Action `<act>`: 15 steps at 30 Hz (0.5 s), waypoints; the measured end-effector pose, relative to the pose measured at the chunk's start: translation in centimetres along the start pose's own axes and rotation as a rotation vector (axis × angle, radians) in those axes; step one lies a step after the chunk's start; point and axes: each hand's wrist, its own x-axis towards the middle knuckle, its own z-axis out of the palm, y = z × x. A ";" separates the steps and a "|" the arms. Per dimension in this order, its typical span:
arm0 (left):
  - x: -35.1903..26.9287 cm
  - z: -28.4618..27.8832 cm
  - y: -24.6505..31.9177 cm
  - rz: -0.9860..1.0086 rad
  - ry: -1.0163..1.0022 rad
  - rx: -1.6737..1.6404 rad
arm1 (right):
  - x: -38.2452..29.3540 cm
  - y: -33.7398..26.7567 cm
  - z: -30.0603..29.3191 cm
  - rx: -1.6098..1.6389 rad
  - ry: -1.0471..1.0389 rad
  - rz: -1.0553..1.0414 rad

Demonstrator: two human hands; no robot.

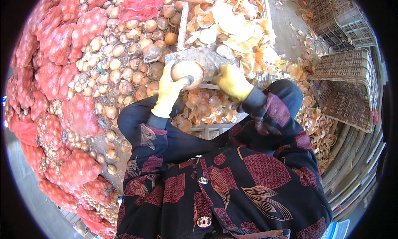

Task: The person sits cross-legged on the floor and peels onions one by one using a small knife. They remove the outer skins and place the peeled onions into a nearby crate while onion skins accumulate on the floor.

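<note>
My left hand (172,85), in a yellow glove with dark fingertips, grips a large pale onion (186,73) from its left and near sides. The onion is over a worn, dirty board (194,55). To its right, my right hand (233,82), also gloved in yellow, is curled into a fist. A thin grey strip, apparently a knife blade (214,59), slants from the fist across the board; the handle is hidden. Just beyond the board lies a whitish peeled onion (225,51). Below the hands, a crate (214,126) holds brown onion skins (206,107).
A light crate (182,27) heaped with onions and skins stands ahead. Loose onions (115,64) cover the floor to the left, backed by red mesh sacks of onions (56,43). At right are a tipped plastic crate (345,91), stacked crates (342,21) and scattered skins (314,127).
</note>
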 end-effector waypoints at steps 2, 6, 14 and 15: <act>-0.2 0.4 0.5 0.010 0.004 0.107 | -1.7 -1.3 0.2 0.241 -0.186 0.110; -0.6 0.4 2.2 0.053 0.034 0.408 | -2.2 -2.8 0.0 0.297 -0.290 0.176; 0.3 1.1 2.1 0.146 0.061 0.525 | -1.6 -2.2 0.7 0.596 -0.297 0.197; 0.9 1.2 1.7 0.144 0.052 0.490 | -2.2 -2.3 0.6 0.664 -0.305 0.235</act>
